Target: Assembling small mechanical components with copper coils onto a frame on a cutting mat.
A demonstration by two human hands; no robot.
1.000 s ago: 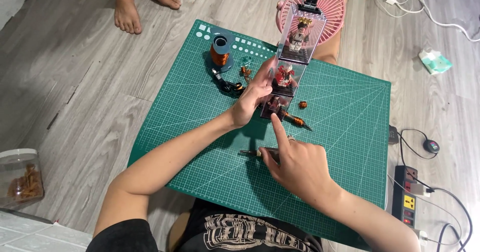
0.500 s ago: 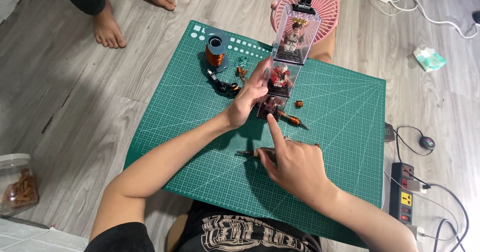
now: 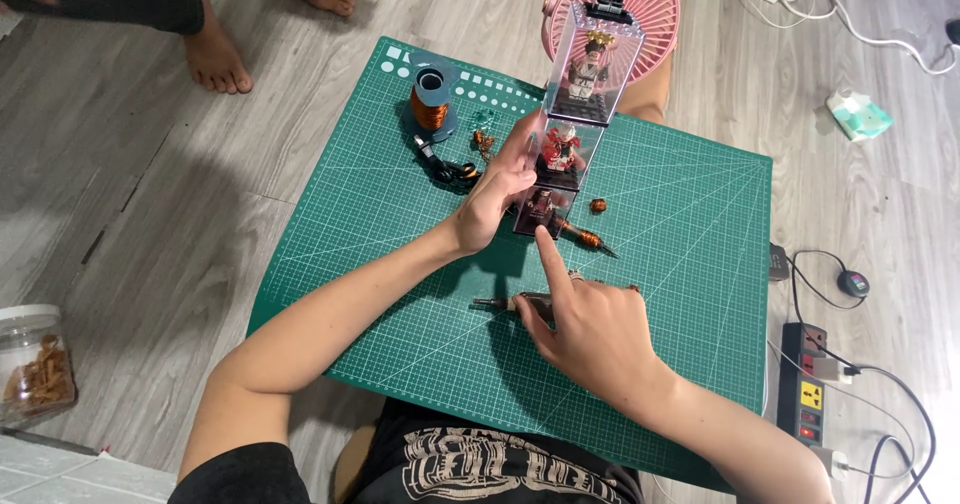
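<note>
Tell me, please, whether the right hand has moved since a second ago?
No. The right hand remains at the green cutting mat's near edge, index fingertip on the lowest clear case of the stack.

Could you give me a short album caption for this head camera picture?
Left hand steadies a stack of clear figure cases on a green cutting mat; right hand points at the lowest.
</note>
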